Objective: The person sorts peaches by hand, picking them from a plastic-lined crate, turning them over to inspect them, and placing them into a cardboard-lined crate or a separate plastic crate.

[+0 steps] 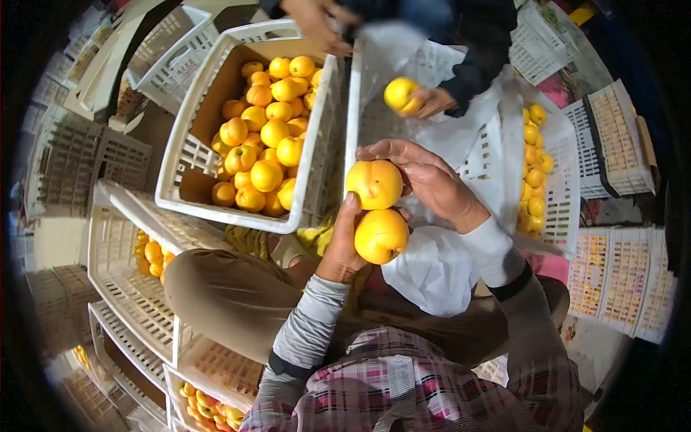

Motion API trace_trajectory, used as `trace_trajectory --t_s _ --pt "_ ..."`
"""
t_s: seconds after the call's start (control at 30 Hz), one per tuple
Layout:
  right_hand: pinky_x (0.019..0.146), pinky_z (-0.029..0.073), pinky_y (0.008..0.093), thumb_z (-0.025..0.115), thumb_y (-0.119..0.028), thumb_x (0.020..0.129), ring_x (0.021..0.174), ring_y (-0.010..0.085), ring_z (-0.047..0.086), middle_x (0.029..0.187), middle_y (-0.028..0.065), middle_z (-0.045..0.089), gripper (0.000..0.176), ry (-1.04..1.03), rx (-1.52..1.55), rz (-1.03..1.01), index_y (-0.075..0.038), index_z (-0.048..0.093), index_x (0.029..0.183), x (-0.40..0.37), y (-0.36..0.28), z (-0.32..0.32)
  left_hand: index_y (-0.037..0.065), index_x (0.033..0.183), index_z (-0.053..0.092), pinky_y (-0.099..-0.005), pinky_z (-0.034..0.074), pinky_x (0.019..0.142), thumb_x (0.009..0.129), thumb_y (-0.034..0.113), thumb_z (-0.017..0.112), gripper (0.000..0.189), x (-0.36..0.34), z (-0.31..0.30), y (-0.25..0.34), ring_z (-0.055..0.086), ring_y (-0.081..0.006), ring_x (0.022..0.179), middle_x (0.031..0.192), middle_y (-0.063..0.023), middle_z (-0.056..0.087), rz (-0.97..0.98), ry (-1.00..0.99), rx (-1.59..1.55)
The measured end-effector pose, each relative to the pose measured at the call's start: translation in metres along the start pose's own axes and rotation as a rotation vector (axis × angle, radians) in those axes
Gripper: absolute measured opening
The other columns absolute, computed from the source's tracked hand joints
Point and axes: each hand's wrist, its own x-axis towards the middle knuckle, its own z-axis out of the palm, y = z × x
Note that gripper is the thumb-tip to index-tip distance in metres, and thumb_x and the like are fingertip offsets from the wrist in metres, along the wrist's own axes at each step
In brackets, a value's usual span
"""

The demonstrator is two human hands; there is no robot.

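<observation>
In front of my lap are two yellow peaches, one above the other and touching. My left hand is wrapped round the lower peach, its thumb lying against the side of the upper peach. From the right, my right hand curls its fingers over the top and far side of the upper peach; part of its grip is hidden behind the fruit. Just beyond, a co-worker's hand holds another yellow peach over a white crate lined with white sheeting.
Left of my hands stands a white crate heaped with peaches. At the right, another crate holds more fruit. White sheeting hangs beside my right wrist. Stacked crates surround my crossed legs.
</observation>
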Motion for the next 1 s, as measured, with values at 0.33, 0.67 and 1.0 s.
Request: trace_trajectory --t_s 0.33,0.67,1.0 --pt "0.085 0.043 0.031 0.039 -0.025 0.092 0.1 0.0196 0.054 0.114 0.0104 0.053 0.035 0.182 -0.058 -0.023 -0.002 0.046 0.117 0.005 -0.003 -0.008 0.004 0.12 0.042 -0.0424 0.048 0.08 0.081 0.062 0.043 0.07 -0.001 -0.009 0.069 0.056 -0.0246 0.09 0.111 -0.0117 0.052 0.432 -0.078 -0.448" --pt "0.071 0.047 0.0293 0.041 -0.028 0.093 0.084 0.0168 0.057 0.104 0.0091 0.057 0.034 0.313 -0.025 0.167 -0.001 0.047 0.113 -0.012 0.032 -0.05 0.009 0.117 0.043 -0.0488 0.039 0.093 0.081 0.051 0.05 0.055 0.015 -0.098 0.146 0.046 -0.0335 0.109 0.119 -0.0147 0.046 0.926 0.529 -0.76" --pt "0.064 0.048 0.0277 0.049 -0.032 0.089 0.079 0.0151 0.058 0.098 0.009 0.057 0.041 0.267 -0.329 0.594 0.0 0.046 0.114 -0.025 0.09 -0.108 0.002 0.099 0.053 -0.0262 0.046 0.073 0.09 0.027 0.048 0.027 -0.003 0.0 0.048 0.054 -0.0142 0.076 0.087 -0.005 0.056 0.332 0.236 -0.108"
